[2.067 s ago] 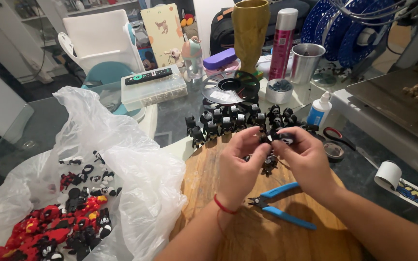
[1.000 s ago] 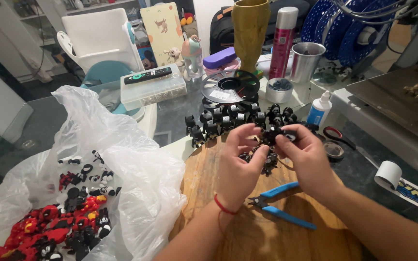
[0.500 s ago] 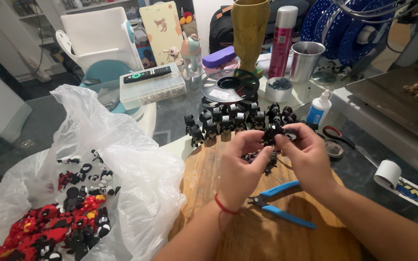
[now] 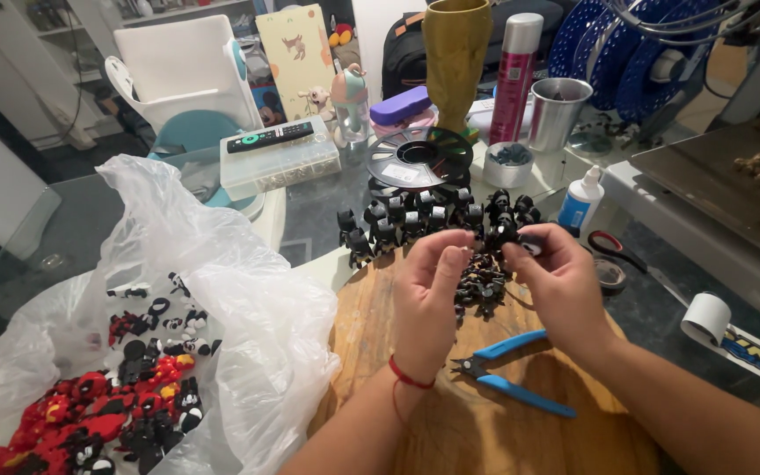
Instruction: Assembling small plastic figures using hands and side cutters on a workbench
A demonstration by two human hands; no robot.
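Above the round wooden board [image 4: 450, 422] on the worktop, both hands are raised close together. The left hand [image 4: 428, 295] has its fingers curled with the tips bunched; whether anything is between them cannot be told. The right hand [image 4: 556, 281] pinches a small black figure [image 4: 505, 236] at its fingertips. Just beyond the hands, rows of black figures [image 4: 415, 220] stand upright, and a loose heap of small black pieces [image 4: 481, 286] lies on the board between the hands. Blue-handled cutters [image 4: 512, 378] lie near the right wrist. At the left, an open plastic bag [image 4: 222, 290] holds red and black figures [image 4: 107, 413].
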